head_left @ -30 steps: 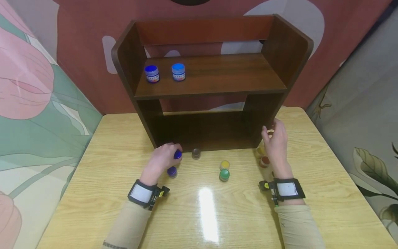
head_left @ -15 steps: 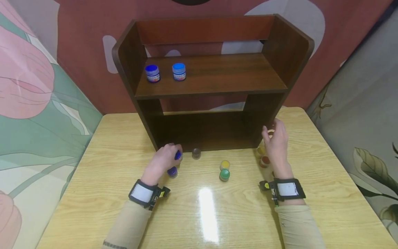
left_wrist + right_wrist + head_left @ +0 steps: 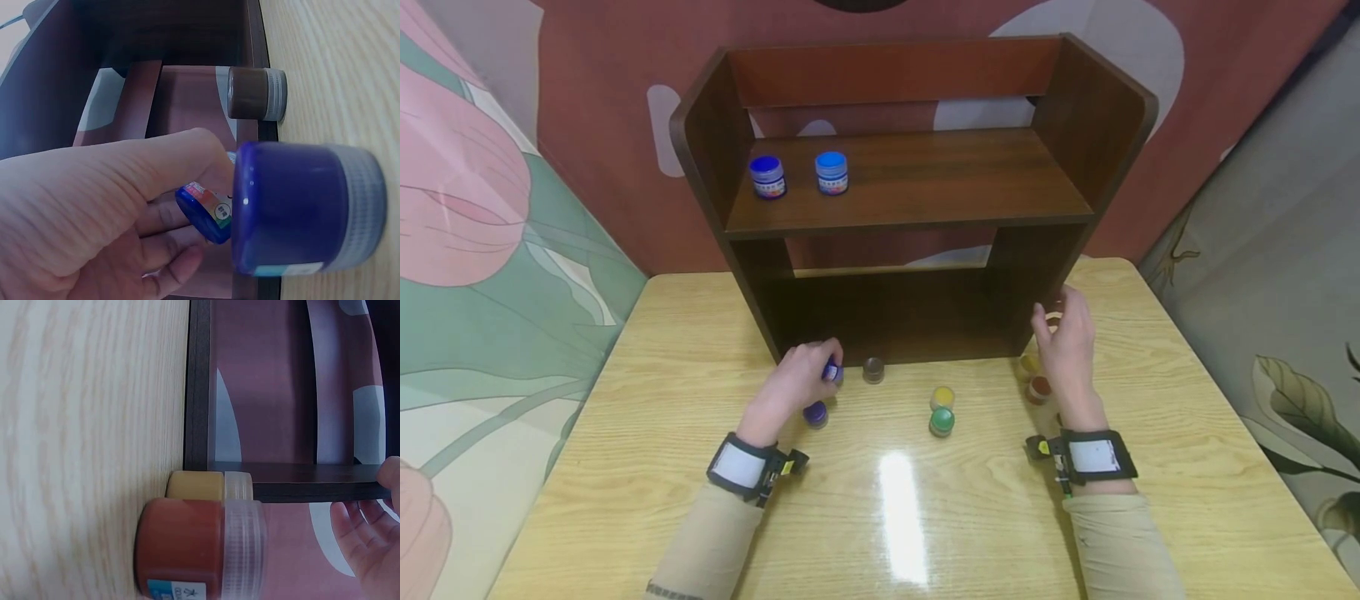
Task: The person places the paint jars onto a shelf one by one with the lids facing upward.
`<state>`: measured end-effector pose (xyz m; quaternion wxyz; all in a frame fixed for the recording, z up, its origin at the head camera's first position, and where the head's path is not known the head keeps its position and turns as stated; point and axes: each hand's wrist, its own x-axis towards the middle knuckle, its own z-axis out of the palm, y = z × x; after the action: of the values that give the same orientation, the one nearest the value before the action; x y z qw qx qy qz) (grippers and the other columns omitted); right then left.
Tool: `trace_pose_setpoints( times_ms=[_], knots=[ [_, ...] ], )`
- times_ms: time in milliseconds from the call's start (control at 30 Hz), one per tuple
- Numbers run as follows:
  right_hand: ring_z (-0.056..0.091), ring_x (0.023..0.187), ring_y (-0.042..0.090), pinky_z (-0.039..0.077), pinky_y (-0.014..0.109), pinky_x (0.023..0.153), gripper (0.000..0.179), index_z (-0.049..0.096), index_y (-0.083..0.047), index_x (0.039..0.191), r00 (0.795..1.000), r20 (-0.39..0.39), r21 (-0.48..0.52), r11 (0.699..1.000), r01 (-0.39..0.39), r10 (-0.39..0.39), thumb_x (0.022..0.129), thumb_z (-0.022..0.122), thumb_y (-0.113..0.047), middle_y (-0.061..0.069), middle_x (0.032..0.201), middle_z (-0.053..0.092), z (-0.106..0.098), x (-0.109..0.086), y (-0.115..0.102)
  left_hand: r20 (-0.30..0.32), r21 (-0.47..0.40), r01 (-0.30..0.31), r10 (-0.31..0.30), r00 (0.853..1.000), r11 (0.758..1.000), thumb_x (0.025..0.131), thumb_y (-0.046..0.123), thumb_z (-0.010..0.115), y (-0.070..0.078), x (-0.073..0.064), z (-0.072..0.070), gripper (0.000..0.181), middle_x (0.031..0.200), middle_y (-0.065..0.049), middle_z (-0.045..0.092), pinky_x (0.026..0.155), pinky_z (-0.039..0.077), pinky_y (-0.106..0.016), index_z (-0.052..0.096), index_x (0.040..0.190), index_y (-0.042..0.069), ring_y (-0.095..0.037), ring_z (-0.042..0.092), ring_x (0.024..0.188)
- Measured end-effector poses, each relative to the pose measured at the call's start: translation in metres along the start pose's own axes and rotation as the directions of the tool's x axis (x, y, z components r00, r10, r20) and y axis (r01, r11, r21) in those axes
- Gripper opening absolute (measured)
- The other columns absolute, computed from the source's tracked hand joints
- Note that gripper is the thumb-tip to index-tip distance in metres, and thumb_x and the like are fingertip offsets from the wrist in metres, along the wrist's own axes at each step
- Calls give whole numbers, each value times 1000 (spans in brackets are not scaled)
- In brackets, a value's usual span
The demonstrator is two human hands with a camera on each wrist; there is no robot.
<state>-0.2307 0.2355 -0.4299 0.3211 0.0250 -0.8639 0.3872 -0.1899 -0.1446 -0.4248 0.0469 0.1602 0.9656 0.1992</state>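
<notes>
My left hand (image 3: 790, 383) holds a small blue paint jar (image 3: 832, 372) at the front left of the dark wooden shelf (image 3: 910, 222). In the left wrist view this jar (image 3: 206, 212) is tilted, partly hidden behind the thumb and a nearer purple paint jar (image 3: 294, 209). That purple jar stands on the table just below the hand. My right hand (image 3: 1069, 354) grips the shelf's right side panel (image 3: 300, 491), thumb on the inner face and fingers on the outer. Beside it on the table are a red-brown jar (image 3: 184, 544) and an ochre jar (image 3: 197, 485).
On the upper shelf board stand a dark blue jar (image 3: 767, 179) and a light blue jar (image 3: 832, 175). A brown jar (image 3: 873, 371) sits by the shelf's front edge. Yellow (image 3: 942, 397) and green (image 3: 942, 422) jars stand close together on the wooden table (image 3: 820, 517).
The blue jar has turned in my left hand's fingers, so its label shows in the head view where its lid showed before. My right hand has stayed in place.
</notes>
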Motion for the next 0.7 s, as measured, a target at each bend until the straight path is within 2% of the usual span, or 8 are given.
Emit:
trace_pose_setpoints(
  times_ms=[67, 167, 300, 467, 700],
  knots=[
    [61, 100, 37, 57, 49, 77, 32, 53, 7, 124, 1000, -1, 1, 1000, 2, -2, 98, 59, -9, 26, 113, 60, 0, 0, 0, -19, 5, -20, 20, 1000, 1000, 79, 9, 81, 0, 0, 0, 35, 95, -5, 69, 77, 58, -35, 59, 106, 14, -22, 66, 87],
    [61, 99, 37, 57, 49, 77, 31, 53, 7, 124, 1000, -3, 1, 1000, 3, -3, 98, 59, -9, 26, 112, 60, 0, 0, 0, -37, -18, -38, 37, 999, 999, 79, 9, 81, 0, -1, 1, 40, 106, -8, 71, 85, 59, -41, 62, 114, 14, -26, 68, 97],
    [62, 99, 37, 57, 49, 76, 31, 53, 7, 123, 1000, -3, -2, 1000, 3, -3, 97, 60, -9, 26, 112, 60, 0, 0, 1, -18, -68, -28, 26, 999, 997, 80, 9, 81, 1, -2, 1, 47, 120, -12, 66, 92, 58, -46, 66, 124, 15, -28, 66, 105],
    [62, 99, 38, 57, 49, 76, 31, 53, 7, 123, 1000, -1, -3, 1000, 2, -2, 97, 60, -9, 26, 112, 60, 0, 0, 0, 9, -98, -18, 19, 1000, 995, 82, 10, 80, 1, -3, 1, 40, 119, -13, 61, 89, 60, -45, 69, 121, 13, -27, 64, 102],
    [62, 99, 37, 58, 49, 77, 31, 53, 7, 123, 1000, 1, 1, 1000, -4, 4, 97, 60, -9, 26, 112, 60, 0, 0, 0, 3, -122, -78, 79, 997, 989, 83, 10, 79, -3, 0, 4, 38, 117, -9, 67, 90, 59, -43, 66, 118, 15, -25, 66, 104]
  ],
)
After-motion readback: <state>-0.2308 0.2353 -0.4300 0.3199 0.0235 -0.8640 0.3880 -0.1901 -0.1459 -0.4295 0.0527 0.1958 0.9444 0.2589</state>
